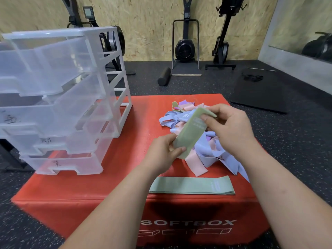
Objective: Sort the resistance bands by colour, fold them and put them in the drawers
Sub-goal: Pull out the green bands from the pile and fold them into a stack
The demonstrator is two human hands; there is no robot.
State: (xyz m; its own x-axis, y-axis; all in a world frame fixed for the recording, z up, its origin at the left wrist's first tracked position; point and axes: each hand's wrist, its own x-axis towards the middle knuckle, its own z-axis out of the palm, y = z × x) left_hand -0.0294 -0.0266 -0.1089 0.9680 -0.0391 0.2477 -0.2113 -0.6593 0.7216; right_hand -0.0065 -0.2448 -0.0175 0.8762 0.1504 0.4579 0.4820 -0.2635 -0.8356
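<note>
Green band [190, 133] hangs slantwise between my two hands, just above the pile [210, 151] of lavender and pink bands on the red soft box [86, 191]. My left hand [161, 155] pinches its lower end between thumb and fingers; my right hand [231, 130] pinches the upper end. To fold it well, I judge I should pull it flat, bring the ends together squarely, then lay it on the other green band [190, 185] at the box's near edge. The drawer unit [59, 97] stands open on the left.

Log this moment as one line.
left hand, right hand: holding green band | second green band: flat on red box | mixed pile: unsorted | drawers: pulled out
</note>
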